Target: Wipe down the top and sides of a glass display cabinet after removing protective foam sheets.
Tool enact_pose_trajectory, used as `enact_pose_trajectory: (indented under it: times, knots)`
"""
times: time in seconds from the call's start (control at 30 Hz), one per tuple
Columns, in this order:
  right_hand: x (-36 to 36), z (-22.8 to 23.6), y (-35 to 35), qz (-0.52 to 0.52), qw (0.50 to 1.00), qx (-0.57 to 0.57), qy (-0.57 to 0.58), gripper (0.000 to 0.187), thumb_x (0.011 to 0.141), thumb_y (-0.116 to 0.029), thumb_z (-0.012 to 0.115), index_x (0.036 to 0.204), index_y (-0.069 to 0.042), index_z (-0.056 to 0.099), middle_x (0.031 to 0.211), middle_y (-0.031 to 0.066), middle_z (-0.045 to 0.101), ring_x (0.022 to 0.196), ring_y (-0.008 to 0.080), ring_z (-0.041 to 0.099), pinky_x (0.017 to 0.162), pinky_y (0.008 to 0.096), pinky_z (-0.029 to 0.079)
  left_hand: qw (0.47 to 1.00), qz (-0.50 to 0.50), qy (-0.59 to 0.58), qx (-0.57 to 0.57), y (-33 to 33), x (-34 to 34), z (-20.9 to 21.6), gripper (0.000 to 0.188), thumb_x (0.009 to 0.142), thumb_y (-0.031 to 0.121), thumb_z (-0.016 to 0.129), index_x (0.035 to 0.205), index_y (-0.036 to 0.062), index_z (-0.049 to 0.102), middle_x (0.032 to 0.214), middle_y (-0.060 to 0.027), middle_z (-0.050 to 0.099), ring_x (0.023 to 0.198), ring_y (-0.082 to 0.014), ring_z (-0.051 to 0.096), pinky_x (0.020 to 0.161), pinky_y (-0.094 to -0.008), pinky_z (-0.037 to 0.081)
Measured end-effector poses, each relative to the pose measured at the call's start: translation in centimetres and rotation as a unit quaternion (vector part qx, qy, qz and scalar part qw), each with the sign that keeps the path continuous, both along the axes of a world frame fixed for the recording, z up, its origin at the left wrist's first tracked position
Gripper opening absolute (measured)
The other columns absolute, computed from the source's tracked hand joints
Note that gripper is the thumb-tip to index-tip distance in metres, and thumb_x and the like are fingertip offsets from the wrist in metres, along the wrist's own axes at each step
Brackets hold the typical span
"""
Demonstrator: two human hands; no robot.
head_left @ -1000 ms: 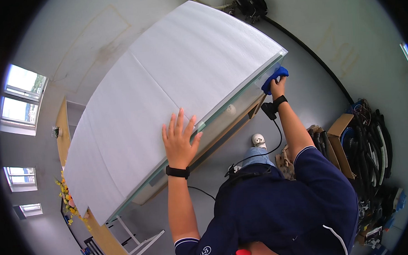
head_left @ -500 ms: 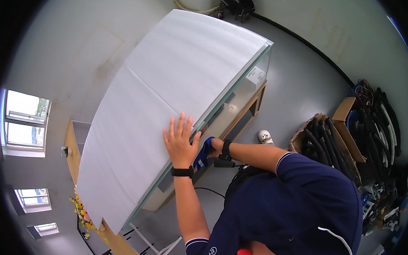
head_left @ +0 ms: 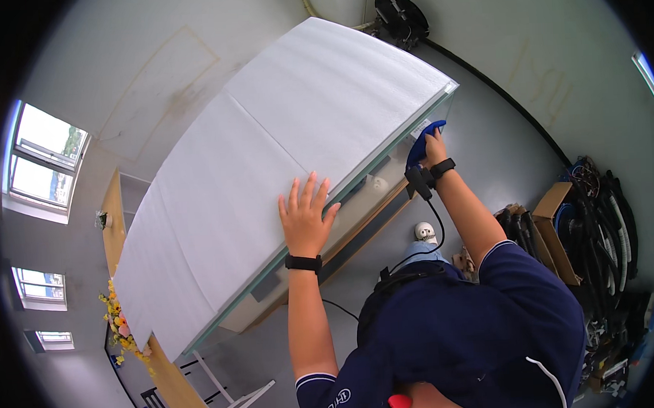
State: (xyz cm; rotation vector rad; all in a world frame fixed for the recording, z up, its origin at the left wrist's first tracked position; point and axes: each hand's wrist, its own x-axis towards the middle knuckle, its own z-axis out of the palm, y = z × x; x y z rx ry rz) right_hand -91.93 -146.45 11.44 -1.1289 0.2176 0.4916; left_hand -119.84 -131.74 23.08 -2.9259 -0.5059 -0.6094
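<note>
A glass display case (head_left: pixel 373 165) stands before me, its top covered with a white foam sheet (head_left: pixel 258 127). My left hand (head_left: pixel 307 218) lies flat on the sheet by the near edge, fingers spread, with nothing in it. At the case's right end my right hand (head_left: pixel 434 150) holds a blue cloth (head_left: pixel 417 153) against the glass side. The fingers are closed round the cloth, and part of them is hidden by it. Black bands circle both wrists, and a small black device (head_left: pixel 418 182) with a cable sits at the right one.
Cardboard boxes (head_left: pixel 554 216) with black hoses (head_left: pixel 605 221) stand at the right. A black wheeled object (head_left: pixel 401 18) is by the far wall. Yellow flowers (head_left: pixel 120 322) sit on a wooden counter (head_left: pixel 178 389) at the left, near a white-legged stand (head_left: pixel 241 405).
My right hand has carried the blue cloth along the glass side, away from my left hand toward the far right corner. My left hand stays flat on the sheet; the view has shifted.
</note>
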Motion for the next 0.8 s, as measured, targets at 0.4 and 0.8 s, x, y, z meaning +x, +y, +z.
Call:
enact_pose_trajectory:
  times: [0.4, 0.8]
  knots:
    - [-17.5, 2.5, 5.9, 0.367, 0.907, 0.088, 0.186, 0.027, 0.083, -0.010, 0.037, 0.109, -0.004, 0.041, 0.106, 0.0129, 0.046, 0.095, 0.0265, 0.048, 0.082, 0.0458, 0.042, 0.998, -0.023, -0.048, -0.031, 0.0, 0.9, 0.2, 0.035, 0.087, 0.035, 0.044, 0.117, 0.0193, 0.051, 0.128, 0.0024, 0.044, 0.119, -0.0252, 0.037, 0.098, -0.0487, 0.025]
    - [-15.8, 3.8, 3.6, 0.418, 0.868, 0.078, 0.258, 0.023, 0.084, -0.010, 0.041, 0.104, 0.001, 0.043, 0.107, 0.0129, 0.046, 0.100, 0.0285, 0.046, 0.090, 0.0422, 0.037, 0.985, -0.044, -0.124, -0.114, 0.0, 0.2, 0.2, 0.027, 0.086, 0.022, 0.043, 0.107, 0.0106, 0.057, 0.120, -0.0015, 0.051, 0.114, -0.0245, 0.043, 0.098, -0.0446, 0.026]
